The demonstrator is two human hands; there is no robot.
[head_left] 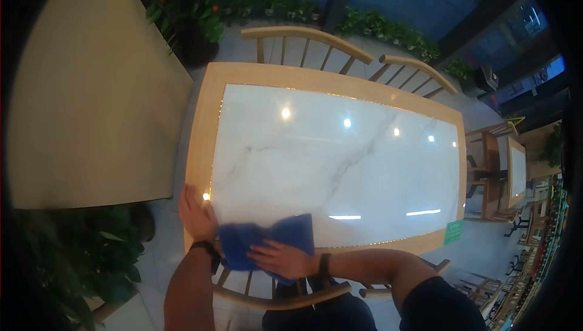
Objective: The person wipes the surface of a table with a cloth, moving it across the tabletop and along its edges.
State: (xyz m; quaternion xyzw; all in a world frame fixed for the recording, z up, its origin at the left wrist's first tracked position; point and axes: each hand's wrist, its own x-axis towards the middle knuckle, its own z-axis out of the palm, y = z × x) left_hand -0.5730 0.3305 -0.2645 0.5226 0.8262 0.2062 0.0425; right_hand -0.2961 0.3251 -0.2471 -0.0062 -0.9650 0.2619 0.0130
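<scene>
A blue cloth lies spread over the near left part of the table, its lower edge hanging past the wooden rim. My right hand rests flat on top of the cloth, fingers stretched out and slightly apart. At the table's left edge, my left hand lies on the wooden border with its fingers extended, just left of the cloth and holding nothing. Under both is a table with a light wood frame and a glossy white marble-patterned top.
Two wooden chairs stand on the far side, and another chair is tucked close before me. A beige panel rises at the left. Potted plants fill the lower left. A green label sits on the table's near right corner.
</scene>
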